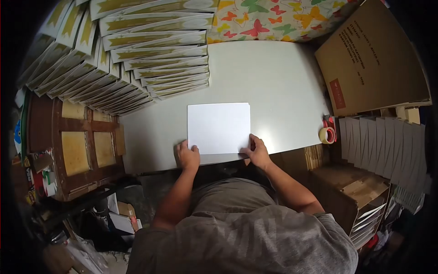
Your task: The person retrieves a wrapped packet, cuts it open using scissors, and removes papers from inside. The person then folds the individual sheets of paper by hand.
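Blank white paper (219, 128) lies on the white table near its front edge. A slight offset at its top right corner suggests more than one sheet. At the lower left corner, my left hand (188, 155) grips the paper's edge, thumb near the front and fingers along the side. My right hand (258, 154) holds the lower right corner, its thumb over the front edge and its fingers curled by the right side. The undersides of both grips are hidden.
Tall stacks of folded white-and-gold boxes (159, 59) fill the table's left back. A tape roll (326, 135) on a red dispenser sits at the right edge. A large cardboard carton (372, 59) stands at right, above stacked grey pieces (383, 141). A wooden cabinet (86, 141) is at left.
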The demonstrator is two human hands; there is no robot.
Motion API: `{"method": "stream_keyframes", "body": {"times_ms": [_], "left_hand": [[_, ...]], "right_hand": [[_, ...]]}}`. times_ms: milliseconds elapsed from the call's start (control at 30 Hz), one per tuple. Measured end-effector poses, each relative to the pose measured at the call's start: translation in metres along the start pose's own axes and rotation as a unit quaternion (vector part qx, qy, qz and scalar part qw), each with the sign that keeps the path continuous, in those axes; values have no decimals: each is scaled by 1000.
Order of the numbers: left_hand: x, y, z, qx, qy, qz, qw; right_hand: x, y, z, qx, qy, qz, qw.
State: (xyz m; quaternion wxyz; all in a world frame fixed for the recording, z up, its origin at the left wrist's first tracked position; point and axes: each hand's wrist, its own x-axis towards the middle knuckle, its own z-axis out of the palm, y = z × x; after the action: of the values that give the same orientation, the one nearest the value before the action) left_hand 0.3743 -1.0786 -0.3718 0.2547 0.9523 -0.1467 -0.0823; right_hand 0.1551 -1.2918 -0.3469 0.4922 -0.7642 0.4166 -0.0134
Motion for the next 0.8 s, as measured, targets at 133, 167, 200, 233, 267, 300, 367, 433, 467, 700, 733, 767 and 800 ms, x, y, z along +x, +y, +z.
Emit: {"method": "stream_keyframes", "body": {"times_ms": [133,167,200,233,267,300,367,433,467,700,733,767,800], "left_hand": [[8,10,-12,20,-59,-57,996],[12,12,-15,25,-80,-70,994],[15,16,-18,25,-82,-63,994],[16,19,-22,-35,-98,-90,990],[20,23,-25,-96,-114,-115,982],[24,27,-29,-157,-131,-140,969],[25,32,-40,-216,-155,-163,950],[29,35,-54,-292,-218,-185,913],[34,38,-61,-329,-247,-194,890],[40,26,-60,-331,-319,-183,869],[37,27,-60,-360,-339,-191,848],[35,27,-61,-387,-357,-200,826],[35,26,-64,-414,-371,-208,804]], "right_hand": [[0,6,-2,86,-17,30,996],[0,5,-1,114,-16,40,992],[-1,0,0,117,-10,42,992],[-4,-4,-1,140,-7,64,988],[-3,-10,-4,163,-3,84,983],[-3,-17,-6,185,2,105,977],[-7,-24,-8,207,11,129,970],[-8,-26,-9,238,18,145,960],[-5,-28,-9,254,21,149,956],[0,-31,0,194,78,163,964],[0,-28,1,198,93,168,961],[2,-27,3,204,107,170,958],[6,-26,6,210,118,171,955]]}}
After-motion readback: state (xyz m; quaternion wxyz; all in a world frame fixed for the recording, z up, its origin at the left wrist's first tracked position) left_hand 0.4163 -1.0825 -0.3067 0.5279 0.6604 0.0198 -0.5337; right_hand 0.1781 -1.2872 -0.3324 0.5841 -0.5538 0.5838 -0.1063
